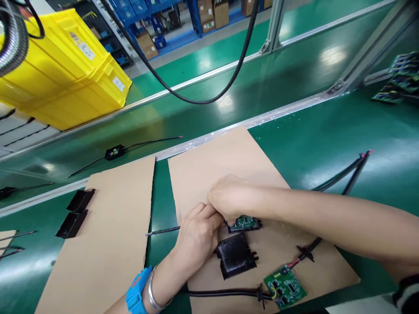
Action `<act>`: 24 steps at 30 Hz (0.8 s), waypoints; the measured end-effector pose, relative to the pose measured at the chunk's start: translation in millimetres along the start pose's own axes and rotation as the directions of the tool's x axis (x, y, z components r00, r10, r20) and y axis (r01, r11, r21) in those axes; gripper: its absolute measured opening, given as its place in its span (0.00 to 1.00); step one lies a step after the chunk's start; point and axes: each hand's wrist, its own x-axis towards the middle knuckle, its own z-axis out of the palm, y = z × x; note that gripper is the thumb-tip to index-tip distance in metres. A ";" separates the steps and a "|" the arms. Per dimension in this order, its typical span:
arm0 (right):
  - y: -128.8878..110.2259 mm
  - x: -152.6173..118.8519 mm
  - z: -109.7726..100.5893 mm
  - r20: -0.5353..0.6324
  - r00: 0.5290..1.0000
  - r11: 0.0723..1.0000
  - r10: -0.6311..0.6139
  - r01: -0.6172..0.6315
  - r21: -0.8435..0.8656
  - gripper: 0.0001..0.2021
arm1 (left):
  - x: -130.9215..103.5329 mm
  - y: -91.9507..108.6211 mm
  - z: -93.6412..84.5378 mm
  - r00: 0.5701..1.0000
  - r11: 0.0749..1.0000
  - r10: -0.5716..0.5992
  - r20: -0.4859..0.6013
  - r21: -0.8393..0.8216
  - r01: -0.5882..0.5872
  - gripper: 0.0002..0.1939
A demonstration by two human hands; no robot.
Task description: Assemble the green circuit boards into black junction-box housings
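My left hand is closed, fingertips bent in against those of my right hand, over the cardboard. A black cable runs in from the left and disappears under my left hand. Just below my right hand a green circuit board sits in a black plastic housing, partly covered by my fingers. My right fingers are curled at its left end; what they pinch is hidden. Nearer me lies an empty black housing half. Beside it is a second circuit board with black cables attached.
Cardboard sheets cover parts of the green bench. Two black housing parts lie at left. Beyond the metal rail rests a cabled unit. Yellow bins stand far left; a black cable hangs overhead.
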 end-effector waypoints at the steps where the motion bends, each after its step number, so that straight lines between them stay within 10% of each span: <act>1: 2.2 -3.1 -1.1 -0.012 1.000 1.000 -0.006 0.006 0.000 0.15 | -0.2 -3.2 -0.5 1.000 0.999 -0.007 0.006 -0.038 0.007 0.15; 4: 17.6 -31.9 8.1 -0.192 0.979 0.995 -0.068 0.080 0.056 0.15 | -3.8 -8.0 -5.6 0.999 0.997 -0.020 0.044 -0.075 0.023 0.10; 9: 47.3 -102.0 51.7 -0.576 0.813 0.944 0.082 0.123 0.308 0.10 | -6.7 1.1 -21.1 0.999 0.995 0.030 0.018 -0.095 -0.029 0.10; 14: 49.8 -122.6 89.0 -0.564 0.807 0.915 0.177 0.076 0.395 0.09 | 10.2 8.9 -26.5 0.953 0.958 0.272 0.135 -0.130 -0.255 0.11; 24: 54.4 -121.3 95.7 -0.525 0.818 0.899 0.234 0.024 0.438 0.10 | 9.0 10.7 -7.8 0.915 0.933 0.353 0.195 0.002 -0.360 0.19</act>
